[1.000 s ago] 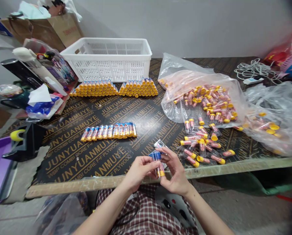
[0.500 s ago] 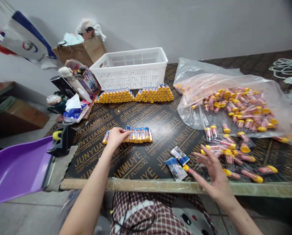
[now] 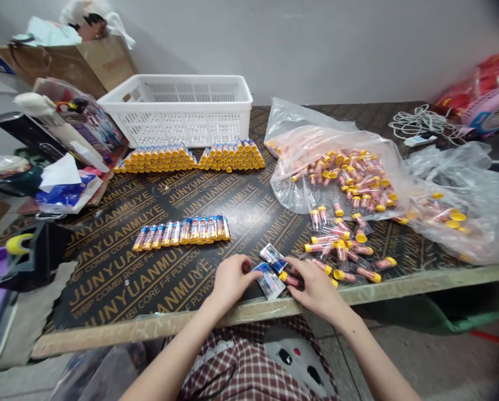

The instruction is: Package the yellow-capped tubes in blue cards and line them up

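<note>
Two packets, one yellow-capped tube between parted right fingers, left fingers at one packet, grip unclear

Both bare forearms, left and right, enter from the lower edge and converge forward, backs of the hands uppermost. The left hand has its fingers curled and thumb extended toward the right; its closure cannot be determined. The right hand points inward, thumb and forefinger parted.
</note>
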A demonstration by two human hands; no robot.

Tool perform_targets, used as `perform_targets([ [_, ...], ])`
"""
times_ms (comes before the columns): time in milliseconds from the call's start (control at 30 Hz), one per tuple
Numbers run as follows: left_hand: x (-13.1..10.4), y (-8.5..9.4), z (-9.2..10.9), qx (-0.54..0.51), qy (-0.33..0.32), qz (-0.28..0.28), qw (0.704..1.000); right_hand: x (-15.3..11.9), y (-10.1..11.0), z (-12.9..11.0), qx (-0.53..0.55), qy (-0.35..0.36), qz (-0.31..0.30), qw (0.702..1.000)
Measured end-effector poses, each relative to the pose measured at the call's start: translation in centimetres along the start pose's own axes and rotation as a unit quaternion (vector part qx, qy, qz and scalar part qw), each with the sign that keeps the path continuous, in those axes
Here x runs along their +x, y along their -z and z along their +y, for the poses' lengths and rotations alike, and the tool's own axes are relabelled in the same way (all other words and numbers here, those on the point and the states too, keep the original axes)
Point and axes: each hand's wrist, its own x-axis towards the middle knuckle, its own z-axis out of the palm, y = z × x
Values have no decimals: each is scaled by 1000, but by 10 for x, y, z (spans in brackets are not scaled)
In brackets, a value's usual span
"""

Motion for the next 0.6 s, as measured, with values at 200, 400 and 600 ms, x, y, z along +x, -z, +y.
perform_targets([
  [200,-3,-20,5,15,23,10,1000,0,7,-5,61,-19,25,998],
  [400,-11,-17,5,12,-17,60,998,-6,14,-15,205,-54,124,969],
  [600,-8,-19,7,-276,65,73,956,-11,1,-23,242,-26,213,946],
])
